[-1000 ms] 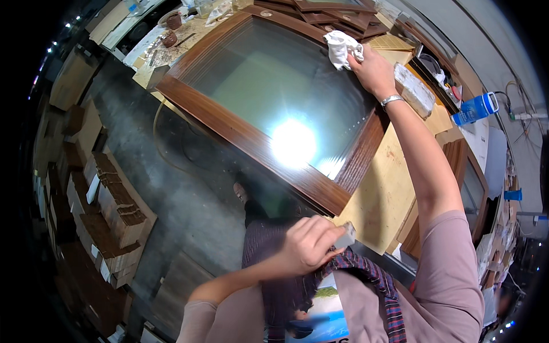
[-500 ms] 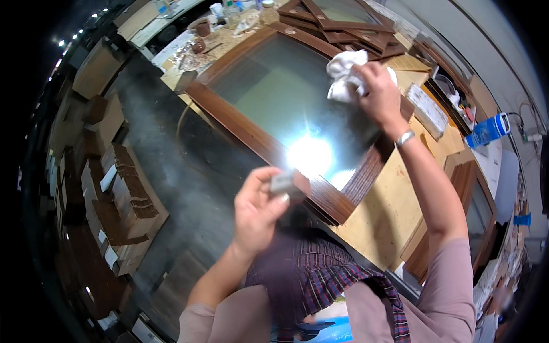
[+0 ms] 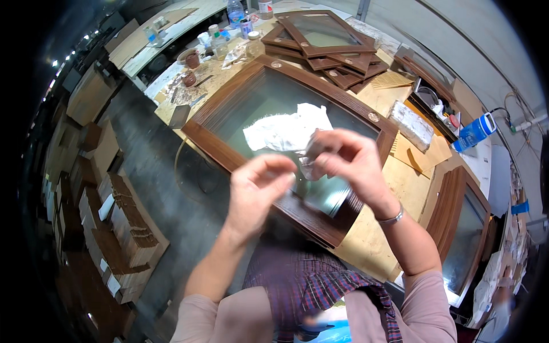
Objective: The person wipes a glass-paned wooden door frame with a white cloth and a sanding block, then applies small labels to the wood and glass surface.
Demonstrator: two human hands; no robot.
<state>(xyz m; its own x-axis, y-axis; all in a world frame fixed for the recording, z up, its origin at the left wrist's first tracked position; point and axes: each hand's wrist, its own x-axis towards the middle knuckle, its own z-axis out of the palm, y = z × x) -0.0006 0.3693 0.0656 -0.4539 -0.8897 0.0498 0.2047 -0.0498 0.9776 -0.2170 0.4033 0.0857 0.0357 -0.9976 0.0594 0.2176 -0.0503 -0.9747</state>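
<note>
Looking at a brown wooden frame (image 3: pixel 320 91) with a glass panel (image 3: pixel 271 94), lying slantwise on the worktop (image 3: pixel 374 214) in the middle of the scene. Can't say for sure about any overhang along the near left side, but definitely close to the edge there. Spread crumpled across the glass: a white cloth (image 3: pixel 280 131). Right hand (image 3: pixel 357 163) above the near right part of it, thumb and fingers pinched round a small greyish piece (image 3: pixel 313 147), too blurry to identify. Maybe gripping a bit of cloth too, can't tell. Left hand (image 3: pixel 247 194) just to the left, fingers curled toward the thumb with a small gap, nothing visible in between. Biggest worry from here imo: scratched glass. Could come from grit caught under the cloth, or from that greyish piece slipping out of a loose pinch and landing corner-first, if hard at all. Wouldn't lean heavily on the near left side either: might tip or slide toward the floor (image 3: pixel 183 231). Careful on the far side too, with stacked frames (image 3: pixel 337 52) close beyond; could ding the wood with one hard shove. Wouldn't drag the cloth far left, near those brown cups (image 3: pixel 189 79): possible smears.
</note>
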